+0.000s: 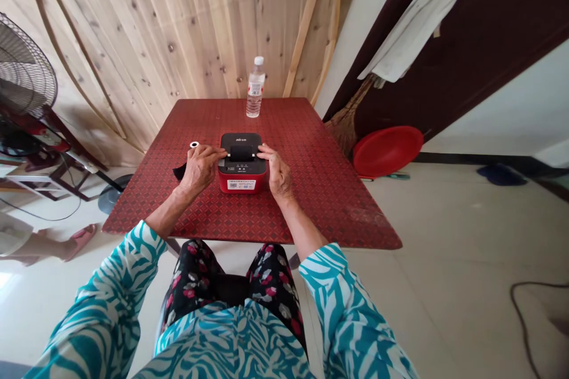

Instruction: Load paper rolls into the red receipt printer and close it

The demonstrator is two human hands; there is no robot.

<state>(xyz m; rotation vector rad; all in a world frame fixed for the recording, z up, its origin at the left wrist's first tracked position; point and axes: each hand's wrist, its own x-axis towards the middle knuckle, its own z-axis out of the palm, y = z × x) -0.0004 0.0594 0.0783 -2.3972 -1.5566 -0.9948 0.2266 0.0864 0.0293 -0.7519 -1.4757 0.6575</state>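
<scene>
A small red-and-black receipt printer (242,183) sits upright on the table, its black top facing up and a white label on its red front. My left hand (201,167) reaches in from the left, its fingertips on the left edge of the printer's top. From the other side, my right hand (277,170) has its fingertips at the right edge of that top, the other fingers curled. Both hands grip the printer at its upper edges. Behind my left hand a small white paper roll (194,144) shows partly. A black item (179,172) lies half hidden beside that hand.
A water bottle (255,89) stands at the back of the red patterned table (338,213). To the left are a fan (24,71) and another person's leg (48,246). A red basin (389,151) and a broom (349,121) are on the right.
</scene>
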